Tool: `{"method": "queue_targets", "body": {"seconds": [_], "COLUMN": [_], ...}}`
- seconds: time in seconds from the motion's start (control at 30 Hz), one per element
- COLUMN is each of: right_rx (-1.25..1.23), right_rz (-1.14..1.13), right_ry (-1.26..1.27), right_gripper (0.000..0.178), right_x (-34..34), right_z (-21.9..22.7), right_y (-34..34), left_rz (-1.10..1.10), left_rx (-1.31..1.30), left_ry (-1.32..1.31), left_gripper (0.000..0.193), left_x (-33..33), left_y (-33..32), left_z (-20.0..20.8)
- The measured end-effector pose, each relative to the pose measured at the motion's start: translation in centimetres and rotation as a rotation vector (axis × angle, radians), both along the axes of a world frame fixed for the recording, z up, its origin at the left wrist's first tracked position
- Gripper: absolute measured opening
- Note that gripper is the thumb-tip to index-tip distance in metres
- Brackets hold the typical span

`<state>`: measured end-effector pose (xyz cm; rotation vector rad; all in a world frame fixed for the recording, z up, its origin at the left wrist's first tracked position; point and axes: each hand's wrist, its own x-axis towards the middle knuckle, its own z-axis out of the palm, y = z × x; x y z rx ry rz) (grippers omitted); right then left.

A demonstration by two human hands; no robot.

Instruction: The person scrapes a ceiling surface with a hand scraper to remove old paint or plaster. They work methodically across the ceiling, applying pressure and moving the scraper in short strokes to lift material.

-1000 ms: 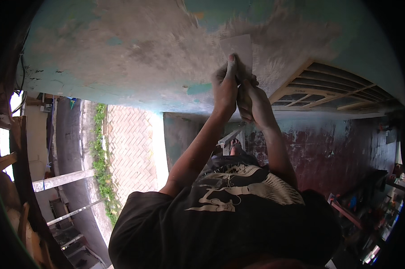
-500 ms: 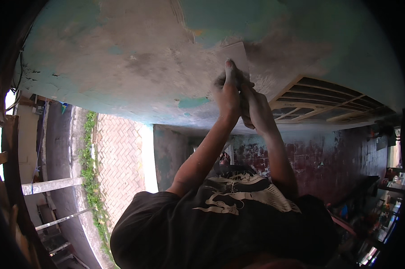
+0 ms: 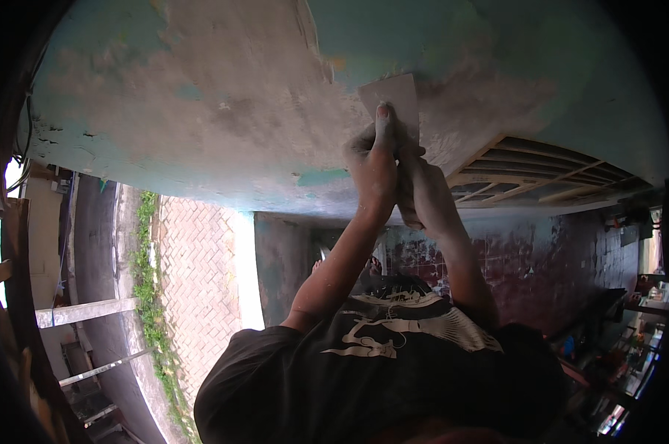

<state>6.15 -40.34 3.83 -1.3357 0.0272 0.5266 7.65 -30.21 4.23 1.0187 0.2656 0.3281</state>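
A putty knife with a wide, flat, pale grey blade (image 3: 395,92) lies against the patchy grey and green wall (image 3: 253,96). My left hand (image 3: 373,166) is closed around its lower part, with the thumb stretched up along the blade. Close against it on the right, my right hand (image 3: 432,189) is closed at the same grip, both hands together. The knife's handle is hidden by my fingers. Pale dust coats both hands. Around the blade, the wall surface is smeared grey, with green paint showing at its edges.
Right of my hands is a wooden-framed vent lattice (image 3: 542,166). Below lies a dark red tiled floor (image 3: 497,277). To the left are a brick-patterned pavement (image 3: 197,288), a strip of green plants (image 3: 148,274) and pale wooden bars (image 3: 86,312). Cluttered items (image 3: 623,355) stand at right.
Both hands and the putty knife have shifted slightly right and down in the picture, and more of the blade shows. The whole view has also moved a little. Both hands keep their grip.
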Motion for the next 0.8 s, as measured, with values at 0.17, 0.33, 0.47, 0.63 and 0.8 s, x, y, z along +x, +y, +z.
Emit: {"method": "queue_targets", "body": {"seconds": [0.17, 0.33, 0.47, 0.63, 0.8], "right_rx": [-0.068, -0.092, -0.149, -0.155, -0.262], "right_rz": [-0.075, 0.0, 0.002, 0.085, 0.056], "right_ry": [-0.286, -0.152, -0.219, -0.037, -0.162], "right_gripper": [0.047, 0.048, 0.057, 0.06, 0.056], "right_x": [-0.3, 0.0, 0.7, 0.3, 0.5], "right_z": [-1.7, 0.5, -1.2, 0.7, -1.9], "right_y": [1.3, 0.6, 1.2, -0.8, -1.1], "left_rz": [0.002, -0.007, 0.013, 0.005, 0.024], "left_rx": [0.006, 0.026, 0.091, 0.041, -0.001], "left_ry": [0.011, 0.022, 0.025, -0.002, 0.016], "left_gripper": [0.051, 0.051, 0.051, 0.053, 0.052], "left_x": [-0.3, 0.0, -0.2, 0.2, -0.1], "left_y": [0.6, 0.1, 0.7, 0.0, -0.5], "left_z": [0.4, 0.4, 0.1, -0.8, -0.5]}}
